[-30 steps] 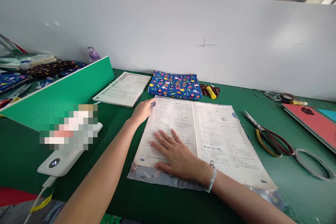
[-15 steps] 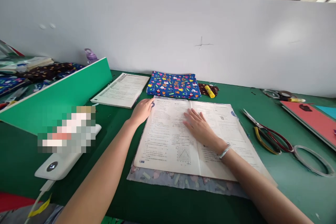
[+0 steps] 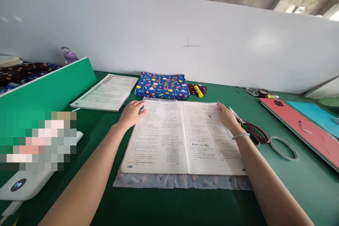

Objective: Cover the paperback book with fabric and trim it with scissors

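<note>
An open workbook (image 3: 159, 130) with printed pages and a small graph lies on a patterned sheet (image 3: 182, 180), whose printed side faces down. My left hand (image 3: 132, 114) grips the book's upper left edge, thumb on the page and fingers bent over the corner. At the upper right edge, my right hand (image 3: 227, 116) holds the other side with its fingers closed round it; part of the grip is hidden. Just beyond that hand lie red-and-yellow-handled scissors (image 3: 254, 130), partly covered by the wrist.
Behind the book lie folded blue patterned fabric (image 3: 162, 85), a yellow glue stick (image 3: 198, 91) and a second booklet (image 3: 107, 91). A green divider (image 3: 53, 88) and white power bank (image 3: 34, 183) are left. Right are a clear ring (image 3: 284, 148) and red board (image 3: 296, 123).
My right hand has moved from flat on the middle of the pages to the book's upper right edge. My left hand stays at the left edge. The view has turned right.
</note>
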{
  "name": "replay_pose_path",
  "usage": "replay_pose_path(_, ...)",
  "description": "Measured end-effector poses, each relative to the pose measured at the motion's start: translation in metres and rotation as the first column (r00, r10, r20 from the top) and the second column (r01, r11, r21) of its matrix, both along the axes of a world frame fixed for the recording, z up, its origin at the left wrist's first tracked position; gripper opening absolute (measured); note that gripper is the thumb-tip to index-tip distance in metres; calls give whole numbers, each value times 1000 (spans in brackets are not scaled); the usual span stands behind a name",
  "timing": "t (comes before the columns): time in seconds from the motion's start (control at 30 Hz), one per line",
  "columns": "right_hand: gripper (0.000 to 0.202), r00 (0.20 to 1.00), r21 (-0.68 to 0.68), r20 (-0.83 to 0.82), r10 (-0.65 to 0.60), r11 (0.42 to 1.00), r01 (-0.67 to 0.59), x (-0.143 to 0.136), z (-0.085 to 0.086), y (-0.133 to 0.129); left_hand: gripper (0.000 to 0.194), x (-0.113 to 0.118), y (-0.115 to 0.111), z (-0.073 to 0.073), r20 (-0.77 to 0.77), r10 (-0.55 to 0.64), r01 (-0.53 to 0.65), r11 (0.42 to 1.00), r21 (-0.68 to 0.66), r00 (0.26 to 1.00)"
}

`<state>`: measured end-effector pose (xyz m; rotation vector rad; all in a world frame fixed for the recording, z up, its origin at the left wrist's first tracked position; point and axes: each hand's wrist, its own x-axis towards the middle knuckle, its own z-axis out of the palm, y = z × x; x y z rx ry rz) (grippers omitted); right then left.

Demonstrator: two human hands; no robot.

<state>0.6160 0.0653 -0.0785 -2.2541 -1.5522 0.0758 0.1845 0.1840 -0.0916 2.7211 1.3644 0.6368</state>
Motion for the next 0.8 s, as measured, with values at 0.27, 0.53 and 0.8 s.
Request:
replay_pose_path(0.27,57,999,-69,38,-23,997,26,21,-24,-6,42,-2,2,-4,-28,8,-7,1000,5,1000)
replay_pose_path(0.53,57,990,-89,136,-47,994,60,25,-35,-3,46,-1,0,-3,-54,43,-44,999,-25,998)
replay_pose_path(0.8,58,987,-122,160,-12,992,32,37,-41,-3,48,-2,0,-3,-70,35,-37,999,-24,997)
